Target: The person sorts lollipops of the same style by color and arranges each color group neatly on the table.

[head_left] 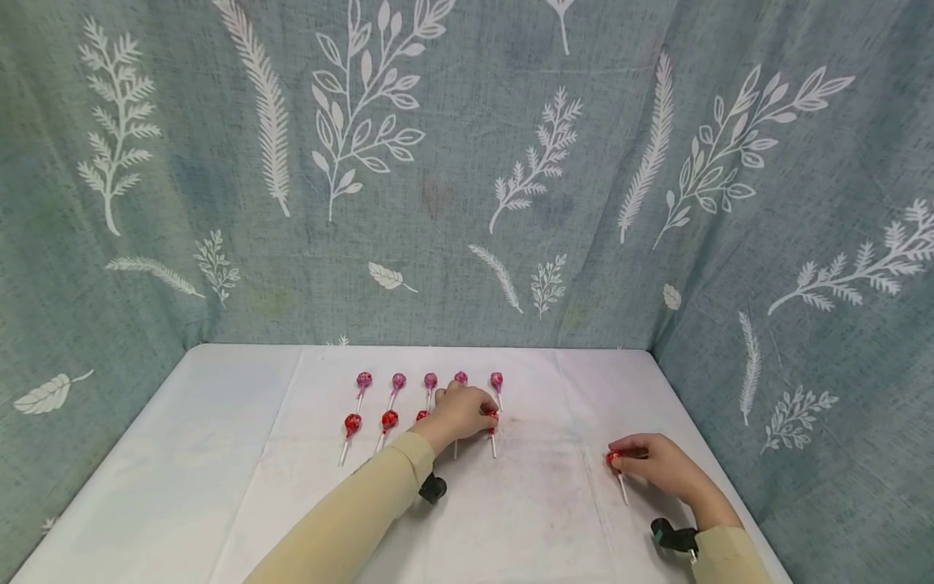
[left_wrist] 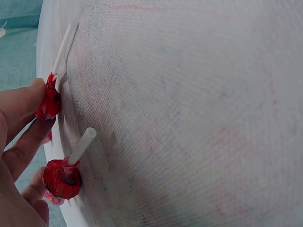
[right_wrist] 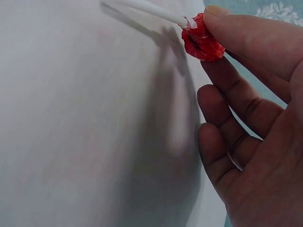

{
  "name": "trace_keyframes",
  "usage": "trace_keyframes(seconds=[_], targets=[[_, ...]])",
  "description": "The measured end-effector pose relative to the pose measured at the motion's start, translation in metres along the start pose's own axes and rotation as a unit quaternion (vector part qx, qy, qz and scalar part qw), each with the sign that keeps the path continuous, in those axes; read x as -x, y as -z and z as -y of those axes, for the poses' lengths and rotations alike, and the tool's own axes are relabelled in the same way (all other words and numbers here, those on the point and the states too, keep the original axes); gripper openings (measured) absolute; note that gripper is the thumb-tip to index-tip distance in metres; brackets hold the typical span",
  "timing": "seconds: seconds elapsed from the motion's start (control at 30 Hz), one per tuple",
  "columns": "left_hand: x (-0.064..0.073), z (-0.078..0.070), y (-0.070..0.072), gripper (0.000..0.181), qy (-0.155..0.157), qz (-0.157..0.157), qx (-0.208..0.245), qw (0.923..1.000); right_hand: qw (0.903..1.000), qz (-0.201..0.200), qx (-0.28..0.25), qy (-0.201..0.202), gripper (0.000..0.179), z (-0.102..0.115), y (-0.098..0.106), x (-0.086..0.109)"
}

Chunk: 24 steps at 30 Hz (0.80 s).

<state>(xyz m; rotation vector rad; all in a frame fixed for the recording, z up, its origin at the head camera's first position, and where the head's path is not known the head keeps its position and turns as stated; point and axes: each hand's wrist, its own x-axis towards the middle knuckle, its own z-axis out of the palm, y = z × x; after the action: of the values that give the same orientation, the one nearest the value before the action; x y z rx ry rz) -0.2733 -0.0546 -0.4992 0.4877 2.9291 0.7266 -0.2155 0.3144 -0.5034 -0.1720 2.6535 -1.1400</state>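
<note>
My left hand [head_left: 462, 411] pinches the wrapped head of a red lollipop [left_wrist: 49, 103] between thumb and finger, at the right end of the front row. Its white stick points toward the front of the table. Beside that hand's lower fingers is another red lollipop [left_wrist: 62, 179], whose head is covered by the hand in the head view. Farther right, my right hand [head_left: 660, 466] holds a red lollipop [right_wrist: 203, 40] by its wrapped head with thumb and index finger. The stick [head_left: 623, 490] slants down over the table; the other fingers are loosely bent.
Red lollipops [head_left: 353, 424] form the front row, partly behind the left arm. Behind it runs a row of pink-purple lollipops [head_left: 364, 379], ending in a redder one [head_left: 497, 380]. A white cloth [head_left: 525, 519] covers the table, and a leaf-patterned curtain [head_left: 452, 186] hangs around it.
</note>
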Motion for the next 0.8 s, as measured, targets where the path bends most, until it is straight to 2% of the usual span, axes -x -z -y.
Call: trace_keyframes(seconds=[0.17, 0.5, 0.8], targets=[[0.0, 0.0, 0.003, 0.019, 0.0, 0.006, 0.004, 1.0, 0.9995, 0.012, 0.003, 0.028, 0.034, 0.012, -0.003, -0.013], [0.001, -0.001, 0.001, 0.016, 0.003, 0.015, 0.005, 0.9999, 0.998, 0.028, 0.002, 0.057, 0.032, 0.036, -0.017, -0.043], [0.003, -0.004, 0.005, 0.013, 0.005, 0.009, 0.01, 0.9999, 0.9984, 0.032, -0.004, 0.046, 0.03, 0.064, -0.038, -0.069]])
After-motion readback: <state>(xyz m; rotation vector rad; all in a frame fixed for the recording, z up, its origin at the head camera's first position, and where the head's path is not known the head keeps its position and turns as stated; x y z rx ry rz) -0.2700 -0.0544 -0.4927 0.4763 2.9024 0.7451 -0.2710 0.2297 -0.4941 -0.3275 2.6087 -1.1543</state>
